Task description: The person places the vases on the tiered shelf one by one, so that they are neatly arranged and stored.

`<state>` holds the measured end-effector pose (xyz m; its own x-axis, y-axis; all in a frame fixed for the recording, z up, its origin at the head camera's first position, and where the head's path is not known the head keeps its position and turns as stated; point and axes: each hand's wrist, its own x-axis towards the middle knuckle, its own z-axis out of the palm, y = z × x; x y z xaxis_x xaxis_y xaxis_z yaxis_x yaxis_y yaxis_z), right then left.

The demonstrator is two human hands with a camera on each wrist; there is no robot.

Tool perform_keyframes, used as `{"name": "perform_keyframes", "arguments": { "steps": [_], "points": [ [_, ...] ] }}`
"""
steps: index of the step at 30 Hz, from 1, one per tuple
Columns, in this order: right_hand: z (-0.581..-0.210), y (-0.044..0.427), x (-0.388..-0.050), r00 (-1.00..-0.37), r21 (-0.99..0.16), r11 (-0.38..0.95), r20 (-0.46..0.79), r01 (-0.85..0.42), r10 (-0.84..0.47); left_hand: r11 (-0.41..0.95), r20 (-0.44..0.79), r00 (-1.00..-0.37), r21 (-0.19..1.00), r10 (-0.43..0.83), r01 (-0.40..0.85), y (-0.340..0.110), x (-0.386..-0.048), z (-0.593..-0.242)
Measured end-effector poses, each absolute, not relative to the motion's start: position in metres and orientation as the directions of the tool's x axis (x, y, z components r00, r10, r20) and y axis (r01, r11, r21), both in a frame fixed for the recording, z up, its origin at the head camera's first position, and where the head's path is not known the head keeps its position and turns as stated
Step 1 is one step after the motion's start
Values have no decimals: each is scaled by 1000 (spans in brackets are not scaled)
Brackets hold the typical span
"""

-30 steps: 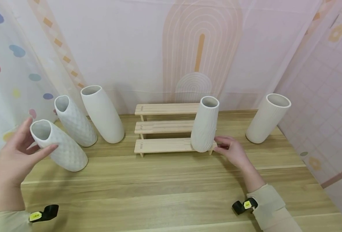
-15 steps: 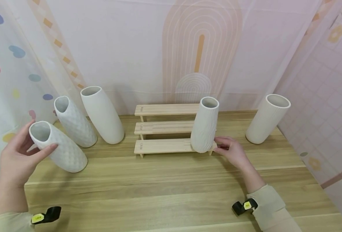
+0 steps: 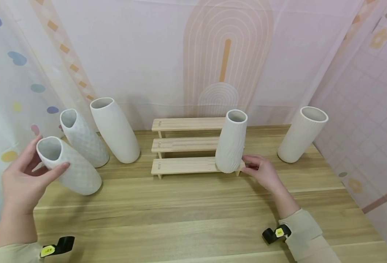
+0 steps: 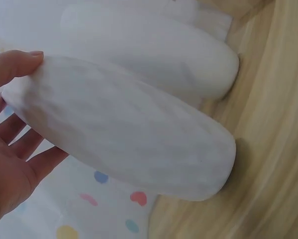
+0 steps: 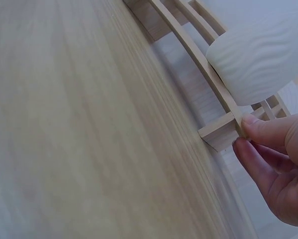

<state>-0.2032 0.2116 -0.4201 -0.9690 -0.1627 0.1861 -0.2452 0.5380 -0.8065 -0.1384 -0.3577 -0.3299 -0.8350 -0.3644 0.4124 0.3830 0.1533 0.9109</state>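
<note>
At the left, my left hand point(image 3: 27, 179) grips a white dimpled vase point(image 3: 78, 171) near its rim, thumb on the near side and fingers behind. In the left wrist view the same vase point(image 4: 134, 129) has its base close to the wooden tabletop; I cannot tell whether they touch. My right hand point(image 3: 262, 173) pinches the right end of the lowest step of a three-tier wooden stand point(image 3: 183, 166). The right wrist view shows thumb and fingertips on that step's end point(image 5: 223, 94). Beside them, a white wavy-textured vase point(image 3: 231, 146) stands upright on the lowest step.
Behind the held vase are another dimpled vase point(image 3: 86, 142) and a smooth white vase point(image 3: 116, 131). A ribbed white vase point(image 3: 302, 135) stands at the right. The wooden tabletop point(image 3: 180, 219) runs back to a patterned curtain point(image 3: 141, 54).
My left hand and the dimpled vase have shifted slightly to the right in the last half second. My right hand stays on the stand, and the other vases keep their places.
</note>
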Motion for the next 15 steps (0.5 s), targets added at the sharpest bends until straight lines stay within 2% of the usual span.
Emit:
{"name": "perform_keyframes", "arguments": {
  "steps": [3, 15],
  "points": [
    [-421, 211, -203, -969, -806, 540, 187, -244, -159, 121, 430, -838, 902, -336, 415, -348, -138, -324],
    [-421, 212, -203, -971, -811, 535, 184, -239, -155, 151, 498, -842, 867, -207, 475, -292, -137, -300]
  ]
}}
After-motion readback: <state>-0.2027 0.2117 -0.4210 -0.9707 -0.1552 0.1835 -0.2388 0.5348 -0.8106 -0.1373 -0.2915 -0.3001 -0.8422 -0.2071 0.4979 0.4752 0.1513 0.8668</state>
